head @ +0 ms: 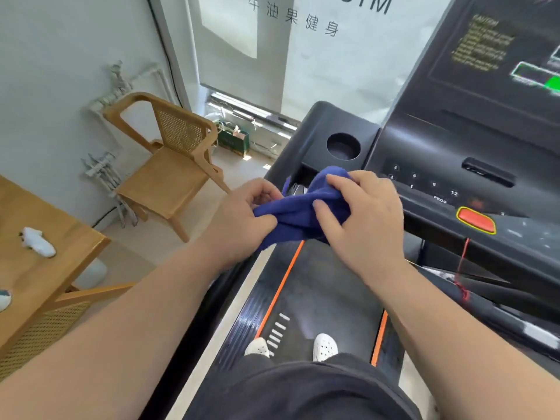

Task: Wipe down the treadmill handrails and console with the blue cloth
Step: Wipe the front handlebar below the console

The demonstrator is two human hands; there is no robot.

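The blue cloth [298,212] is bunched between both my hands above the front of the treadmill belt. My left hand [242,219] pinches its left end with curled fingers. My right hand [365,216] grips the cloth from the right, fingers wrapped over the top fold. The black treadmill console [472,140] rises just beyond and to the right, with number buttons, a red stop button [475,220] and a lit screen. The left end of the console with its cup holder [343,146] lies just behind the cloth. The handrail there is hidden by the cloth and my hands.
A wooden cane-backed chair [172,165] stands on the floor to the left. A wooden table [45,268] with small white objects fills the lower left. A red safety cord [462,268] hangs below the stop button. My white shoes [324,347] stand on the belt.
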